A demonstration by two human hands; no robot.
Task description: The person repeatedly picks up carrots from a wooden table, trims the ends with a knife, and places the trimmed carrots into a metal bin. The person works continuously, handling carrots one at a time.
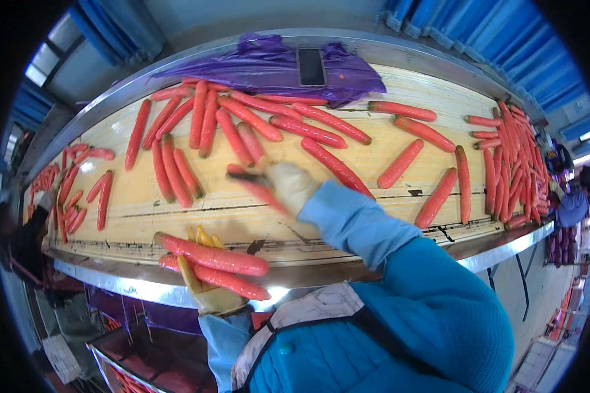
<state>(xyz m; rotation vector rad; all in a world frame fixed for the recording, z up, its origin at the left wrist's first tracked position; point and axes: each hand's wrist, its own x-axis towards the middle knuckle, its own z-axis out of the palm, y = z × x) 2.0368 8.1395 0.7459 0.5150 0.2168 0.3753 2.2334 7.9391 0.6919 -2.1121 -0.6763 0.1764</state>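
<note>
My left hand (217, 298), in a pale yellow glove, grips two wet carrots above the table's near edge. The upper carrot (221, 256) lies across the palm, and the lower carrot (233, 282) passes under the thumb. My right hand (293, 185), gloved and motion-blurred, is over the middle of the wooden tabletop (216, 177). A dark, narrow, blade-like tool (248, 177) juts leftward from its fingers. Beneath that tool lies a blurred carrot (263, 194). Another carrot (251, 140) reaches to the fingertips; whether they touch it, I cannot tell.
Loose carrots (246, 118) spread across the tabletop. A dense carrot pile (516, 162) fills the right end. At the back, a phone (311, 67) rests on a purple plastic bag (216, 69). A metal rim (142, 290) edges the front. Another person (27, 240) works at left.
</note>
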